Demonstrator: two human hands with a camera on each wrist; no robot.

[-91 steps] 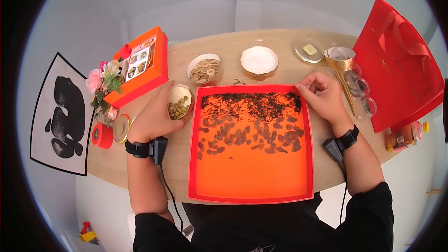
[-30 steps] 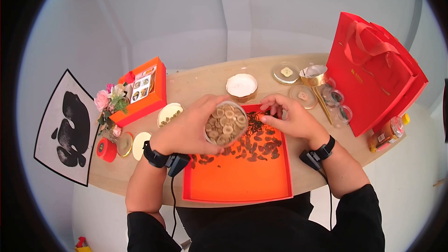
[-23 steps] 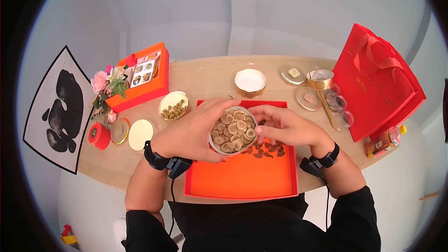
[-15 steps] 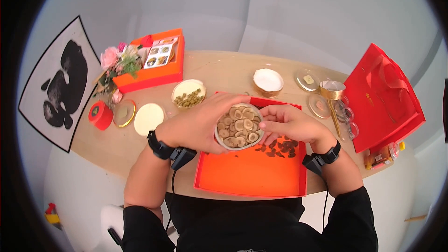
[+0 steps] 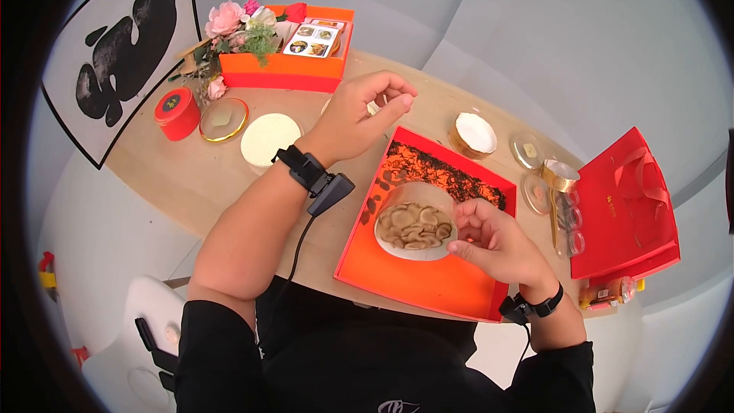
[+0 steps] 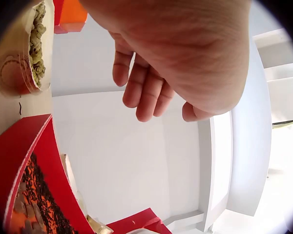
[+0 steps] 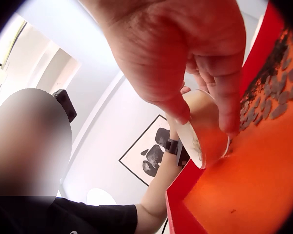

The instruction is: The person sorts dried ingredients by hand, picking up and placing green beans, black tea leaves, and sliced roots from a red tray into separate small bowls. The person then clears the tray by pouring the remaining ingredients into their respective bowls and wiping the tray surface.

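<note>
My right hand (image 5: 493,241) pinches the side of a round clear tub (image 5: 409,197) over the red box lid (image 5: 382,268) with an orange inside. The tub is tilted, and thin brown dried slices (image 5: 417,226) lie in it. Dark dried shreds (image 5: 459,172) form a band along the lid's far side, with flat brown pieces (image 5: 372,203) below. My left hand (image 5: 363,115) is raised beyond the lid's left side, fingers loosely bent and holding nothing. Under it, mostly hidden in the head view, stands a tub of green dried buds (image 6: 37,48).
A white-topped tub (image 5: 475,136) stands behind the lid. On the left are a pale round lid (image 5: 271,140), a red tin (image 5: 177,113) and an orange gift box (image 5: 283,69) with flowers. A red paper bag (image 5: 627,214) and small clear jars (image 5: 573,229) are on the right.
My left hand picked up the tub of slices, brought it over the lid, then let go and moved up and away. My right hand now holds it lower and tilted. The head view has turned.
</note>
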